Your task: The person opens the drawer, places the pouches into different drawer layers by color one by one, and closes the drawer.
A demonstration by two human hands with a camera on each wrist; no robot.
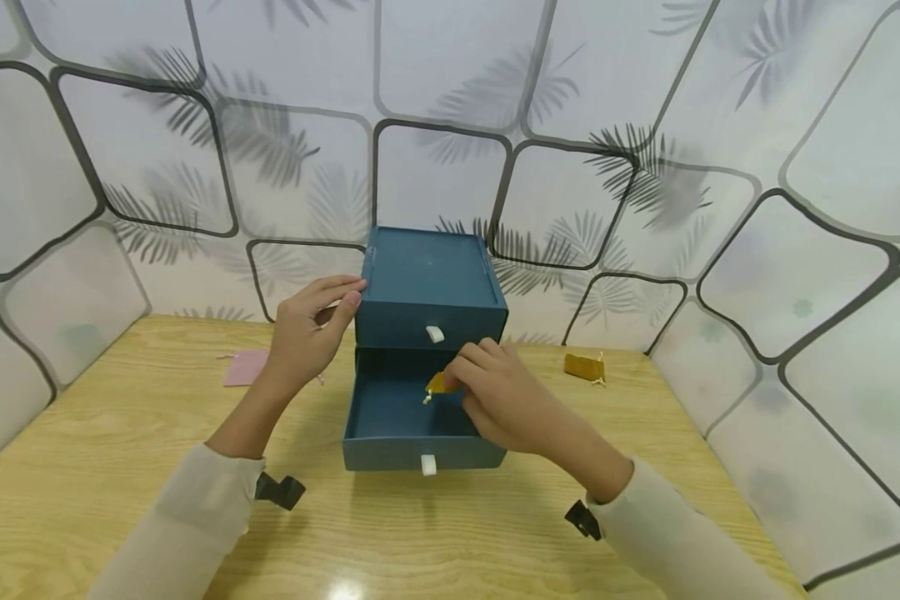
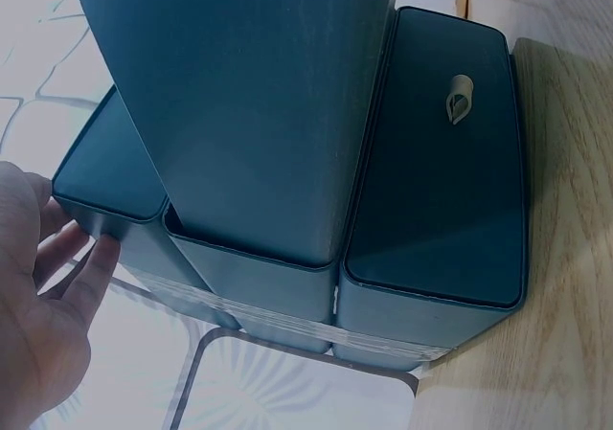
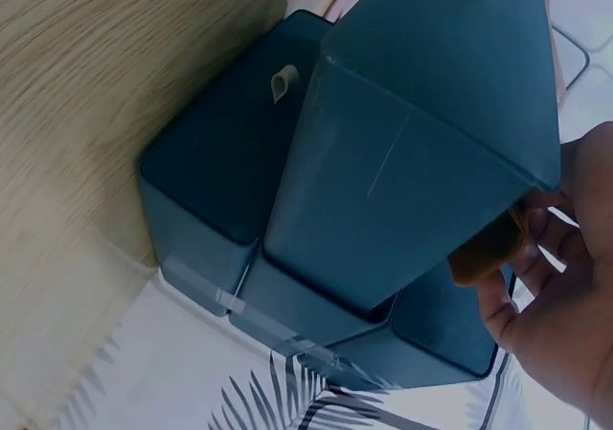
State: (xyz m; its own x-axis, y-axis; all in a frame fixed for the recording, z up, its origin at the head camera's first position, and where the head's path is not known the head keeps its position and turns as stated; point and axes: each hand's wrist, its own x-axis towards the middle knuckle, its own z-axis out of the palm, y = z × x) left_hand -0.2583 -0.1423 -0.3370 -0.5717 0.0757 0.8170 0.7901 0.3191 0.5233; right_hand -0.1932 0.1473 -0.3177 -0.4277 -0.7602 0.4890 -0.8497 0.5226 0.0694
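Note:
A dark blue drawer cabinet [image 1: 431, 267] stands on the table, its middle drawer [image 1: 386, 454] pulled far out. My right hand [image 1: 498, 396] pinches a mustard-yellow drawstring pouch [image 1: 440, 383] over the right side of this drawer. Pale cord ends dangle from the pouch on the left. In the right wrist view, the pouch [image 3: 487, 253] shows between thumb and fingers beside the drawer's rim. With its fingertips, my left hand [image 1: 307, 333] touches the cabinet's upper left edge. The left wrist view has those fingers [image 2: 91, 277] against the top drawer's corner.
A pink pouch [image 1: 245, 368] lies on the wooden table [image 1: 67, 467], left of the cabinet and partly behind my left arm. Another mustard pouch [image 1: 583, 367] rests at the back right. Patterned white walls [image 1: 300, 175] enclose the table's back and sides. The lower drawer [image 2: 441, 181] is closed.

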